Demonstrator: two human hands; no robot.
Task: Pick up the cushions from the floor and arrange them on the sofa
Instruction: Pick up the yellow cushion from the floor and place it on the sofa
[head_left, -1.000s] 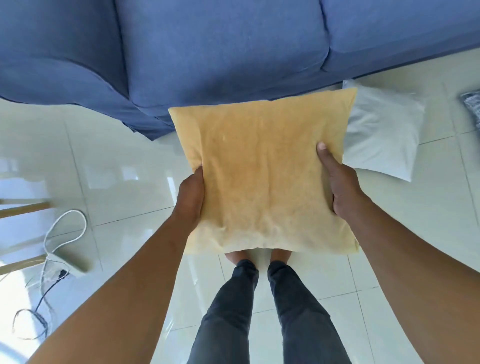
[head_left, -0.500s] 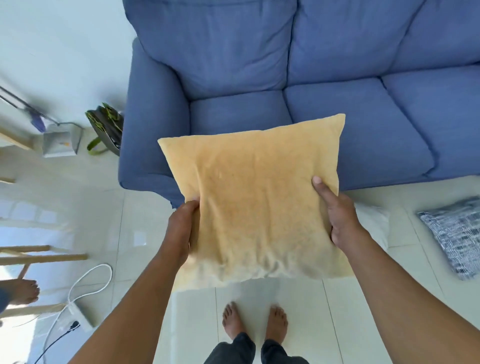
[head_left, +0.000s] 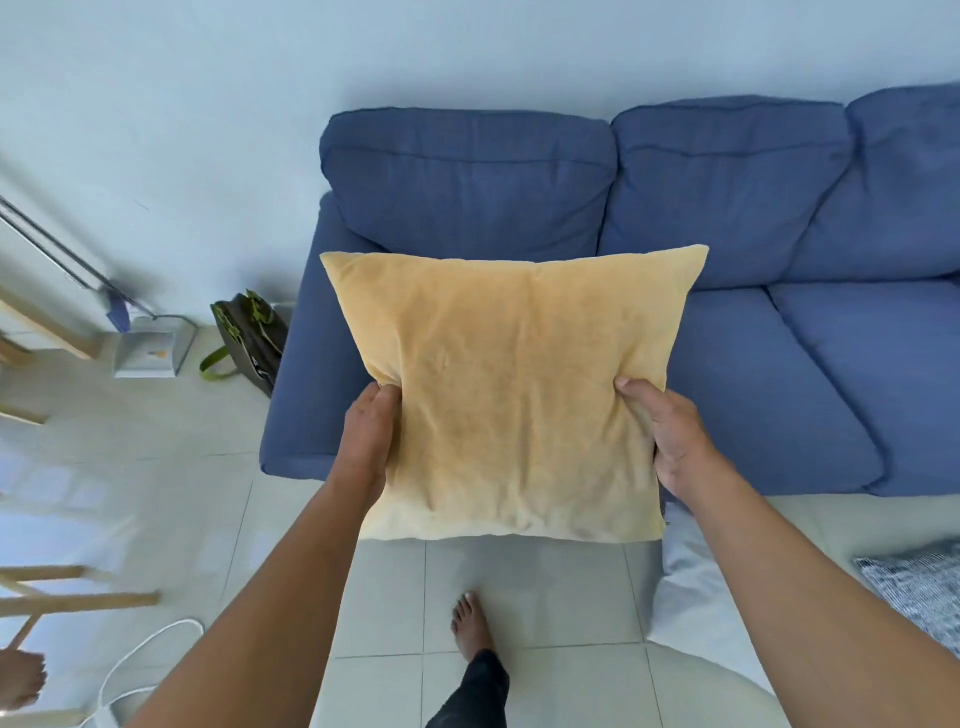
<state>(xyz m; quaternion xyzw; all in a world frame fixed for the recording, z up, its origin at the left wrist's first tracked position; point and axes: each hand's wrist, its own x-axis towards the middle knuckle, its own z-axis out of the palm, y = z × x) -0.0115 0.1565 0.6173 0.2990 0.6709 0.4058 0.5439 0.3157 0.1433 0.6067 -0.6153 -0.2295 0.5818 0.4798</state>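
We have raised the yellow cushion (head_left: 511, 395) over the blue sofa (head_left: 779, 374), left hand (head_left: 366, 439) and right hand (head_left: 670, 436) clamped on its sides. On the tiled floor (head_left: 530, 597) lie a white cushion (head_left: 691, 587) and a grey one (head_left: 914, 587).

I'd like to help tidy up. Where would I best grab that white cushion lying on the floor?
Take the white cushion by its two side edges, one hand on each, reaching down from above, much as the left hand and right hand pinch the yellow cushion. It lies flat on the tiled floor, soft and wide, so its edges should bunch easily. The arm hides part of it.
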